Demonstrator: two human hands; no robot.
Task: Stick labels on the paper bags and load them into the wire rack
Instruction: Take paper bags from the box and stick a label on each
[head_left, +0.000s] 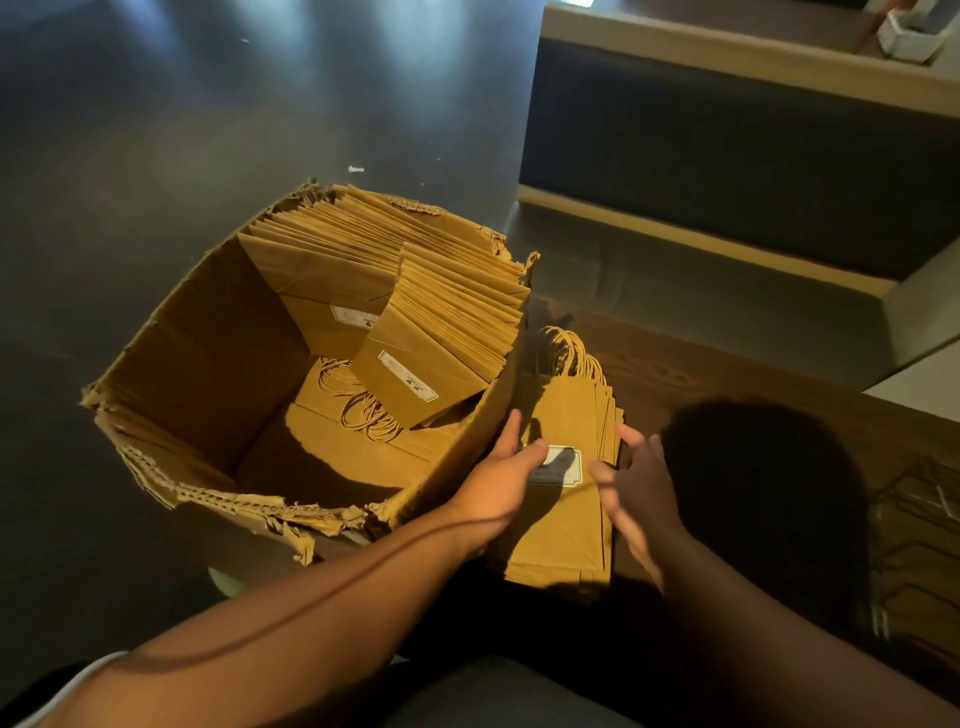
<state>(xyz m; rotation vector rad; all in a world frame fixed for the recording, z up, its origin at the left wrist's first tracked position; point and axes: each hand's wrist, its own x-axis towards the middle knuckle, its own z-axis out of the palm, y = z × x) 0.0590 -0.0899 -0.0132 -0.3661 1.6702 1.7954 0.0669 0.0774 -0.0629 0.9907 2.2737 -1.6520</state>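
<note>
The left hand (506, 467) is pressing its thumb on a white label (562, 466), print too blurred to read, atop the paper bags (563, 512) stacked on the wooden table (737, 384) beside the torn cardboard box (208, 364), while the right hand (636, 493) is hovering open-fingered alongside.

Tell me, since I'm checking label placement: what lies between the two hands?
In the head view, a white label on the top paper bag lies between the left hand and right hand.
</note>
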